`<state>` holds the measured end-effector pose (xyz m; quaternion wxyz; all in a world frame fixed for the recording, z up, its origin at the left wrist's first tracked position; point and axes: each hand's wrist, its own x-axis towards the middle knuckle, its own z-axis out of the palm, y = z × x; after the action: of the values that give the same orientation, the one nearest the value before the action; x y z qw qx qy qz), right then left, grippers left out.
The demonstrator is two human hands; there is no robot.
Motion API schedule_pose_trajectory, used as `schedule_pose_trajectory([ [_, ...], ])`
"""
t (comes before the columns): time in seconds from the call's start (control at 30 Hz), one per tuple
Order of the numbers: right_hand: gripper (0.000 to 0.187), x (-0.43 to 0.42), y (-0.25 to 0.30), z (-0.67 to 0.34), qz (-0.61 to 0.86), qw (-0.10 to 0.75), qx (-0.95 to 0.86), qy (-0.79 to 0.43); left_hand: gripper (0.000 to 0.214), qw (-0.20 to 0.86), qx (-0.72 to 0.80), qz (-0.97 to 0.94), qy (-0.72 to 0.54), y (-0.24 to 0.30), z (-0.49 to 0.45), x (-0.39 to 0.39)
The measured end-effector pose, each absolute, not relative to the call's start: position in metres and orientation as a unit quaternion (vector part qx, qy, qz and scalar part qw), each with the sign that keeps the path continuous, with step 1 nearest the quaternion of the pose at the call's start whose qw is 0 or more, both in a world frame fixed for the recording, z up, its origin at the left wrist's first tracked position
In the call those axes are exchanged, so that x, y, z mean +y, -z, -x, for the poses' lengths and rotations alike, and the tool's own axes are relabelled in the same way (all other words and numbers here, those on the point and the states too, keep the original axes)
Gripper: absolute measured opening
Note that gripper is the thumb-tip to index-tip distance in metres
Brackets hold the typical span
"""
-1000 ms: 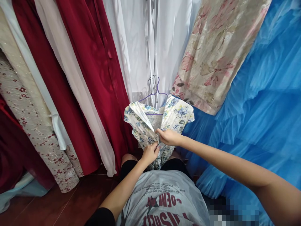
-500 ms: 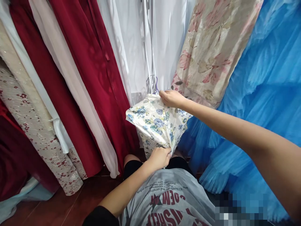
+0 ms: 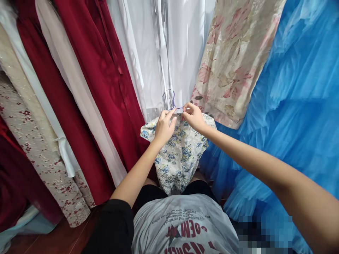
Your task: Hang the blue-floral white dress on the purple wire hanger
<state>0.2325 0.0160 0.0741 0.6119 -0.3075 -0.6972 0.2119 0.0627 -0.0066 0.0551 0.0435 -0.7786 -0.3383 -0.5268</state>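
While the blue-floral garment (image 3: 172, 160) sits on its purple hanger (image 3: 174, 100), the left hand (image 3: 164, 127) touches its neckline, grip partly open; the right hand (image 3: 194, 118) bends there too, hold unclear.

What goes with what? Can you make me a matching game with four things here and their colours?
Things:
1. Hanger
2. Flowery garment on the hanger
3. Ruffled fabric at the far right
4. T-shirt

Colours:
A. Grey with dark red letters
B. Bright blue
C. Purple
D. Pale with blue flowers

Right pairs: 1-C, 2-D, 3-B, 4-A
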Motion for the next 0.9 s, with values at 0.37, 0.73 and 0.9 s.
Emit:
schedule_pose_trajectory([
  [0.37,0.013,0.029,-0.035,-0.203,0.293,0.74,-0.572,-0.197,0.012,0.134,-0.356,0.845,0.375,-0.103,-0.064,0.028],
  [0.73,0.007,0.033,-0.043,-0.213,0.308,0.678,-0.615,-0.257,0.017,0.108,-0.326,0.854,0.391,-0.098,-0.067,0.031],
  [0.9,0.015,0.03,-0.021,-0.213,0.332,0.693,-0.588,-0.253,0.016,0.032,-0.344,0.765,0.544,-0.108,-0.053,0.048],
])
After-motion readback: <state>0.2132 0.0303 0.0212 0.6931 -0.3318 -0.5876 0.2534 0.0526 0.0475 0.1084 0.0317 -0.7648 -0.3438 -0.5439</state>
